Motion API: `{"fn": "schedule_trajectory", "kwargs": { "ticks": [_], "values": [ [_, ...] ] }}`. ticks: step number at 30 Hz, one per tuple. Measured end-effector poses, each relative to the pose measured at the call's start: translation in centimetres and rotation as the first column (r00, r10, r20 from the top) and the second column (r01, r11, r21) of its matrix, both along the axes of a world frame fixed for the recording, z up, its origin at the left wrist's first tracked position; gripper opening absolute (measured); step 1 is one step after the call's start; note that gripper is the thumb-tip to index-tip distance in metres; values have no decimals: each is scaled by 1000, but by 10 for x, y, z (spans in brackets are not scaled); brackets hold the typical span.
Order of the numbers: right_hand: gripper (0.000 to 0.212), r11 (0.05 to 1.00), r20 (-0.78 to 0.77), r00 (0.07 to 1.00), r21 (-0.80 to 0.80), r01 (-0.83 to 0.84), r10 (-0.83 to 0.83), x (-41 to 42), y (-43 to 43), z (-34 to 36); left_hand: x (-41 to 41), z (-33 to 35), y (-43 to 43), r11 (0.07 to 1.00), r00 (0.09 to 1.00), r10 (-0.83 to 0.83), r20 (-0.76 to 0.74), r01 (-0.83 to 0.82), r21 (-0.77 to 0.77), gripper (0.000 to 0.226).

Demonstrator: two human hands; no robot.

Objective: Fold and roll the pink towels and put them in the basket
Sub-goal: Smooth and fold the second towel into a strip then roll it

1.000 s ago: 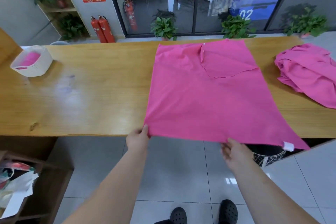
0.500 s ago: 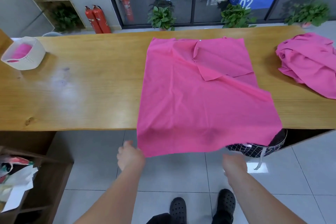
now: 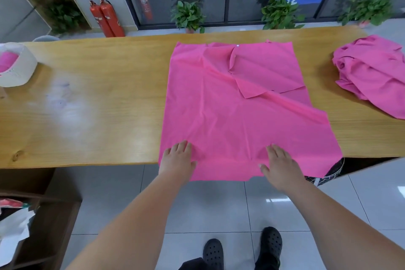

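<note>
Pink towel [image 3: 230, 120] lies spread on the wooden bench [image 3: 98, 105] at the centre of the frame. Its near hem hangs just past the bench's front edge, above the tiled floor and a pair of black clogs [image 3: 213, 252] at the bottom. Both hands lie flat and palm down on that near strip of cloth, gripping nothing. The left hand [image 3: 178, 158] sits at the towel's near left corner, its straight fingers [image 3: 183, 146] pressing the cloth onto the bench top. The right hand [image 3: 279, 166] rests right of the hem's middle with its fingers slightly spread and the thumb pointing left. The cloth puckers between the two hands. Beyond the right hand, the near right corner lies free over the bench edge, above a dark wire basket [image 3: 333, 171] under the bench.

Farther up, a diagonal ridge crosses the towel toward its right side. The far right part is folded over into a loose flap. The far hem lies close to the bench's back edge.

At upper left, well apart from the towel, stands the white basket [image 3: 22, 72] with something pink inside. At the right edge a crumpled heap of pink towels [image 3: 372, 74] rests on the bench. Behind the bench are two red fire extinguishers [image 3: 107, 17], potted plants [image 3: 188, 15] and a glass wall.
</note>
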State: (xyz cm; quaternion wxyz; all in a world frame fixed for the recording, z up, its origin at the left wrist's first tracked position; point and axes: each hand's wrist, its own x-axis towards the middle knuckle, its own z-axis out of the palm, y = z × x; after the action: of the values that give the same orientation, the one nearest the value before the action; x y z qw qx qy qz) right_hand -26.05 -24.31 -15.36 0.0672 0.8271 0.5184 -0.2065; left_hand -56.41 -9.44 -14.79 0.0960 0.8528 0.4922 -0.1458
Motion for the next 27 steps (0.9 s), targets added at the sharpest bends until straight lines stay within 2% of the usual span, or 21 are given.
{"fn": "schedule_trajectory", "kwargs": {
  "ticks": [3,5,8,13,16,19,22,25,27],
  "values": [
    [51,986,102,994,160,-57,41,-1,-3,4,-4,4,5,988,999,-44,2,43,150,60],
    [49,979,90,995,197,-56,39,1,1,5,-9,1,12,989,998,-59,2,58,134,62],
    [65,991,63,997,127,-45,37,3,6,1,-15,-4,17,998,999,-53,13,52,33,71],
    [51,974,146,988,213,-76,46,-1,11,2,-16,0,21,991,999,-38,14,35,131,64],
    [63,982,132,990,174,-74,51,-1,11,-5,-17,-3,23,996,998,-30,46,26,87,70],
    [58,978,147,988,198,-69,40,0,16,-2,-15,1,25,990,999,-25,37,20,140,62],
    [56,977,145,987,191,-93,65,2,20,1,-16,-1,26,992,998,-18,67,9,125,67],
    [61,981,147,986,161,-104,81,4,20,-2,-14,-2,30,989,999,-32,34,26,148,65],
    [57,976,179,977,164,-142,112,5,21,-1,-10,2,34,986,999,-37,27,33,164,65]
  ]
}}
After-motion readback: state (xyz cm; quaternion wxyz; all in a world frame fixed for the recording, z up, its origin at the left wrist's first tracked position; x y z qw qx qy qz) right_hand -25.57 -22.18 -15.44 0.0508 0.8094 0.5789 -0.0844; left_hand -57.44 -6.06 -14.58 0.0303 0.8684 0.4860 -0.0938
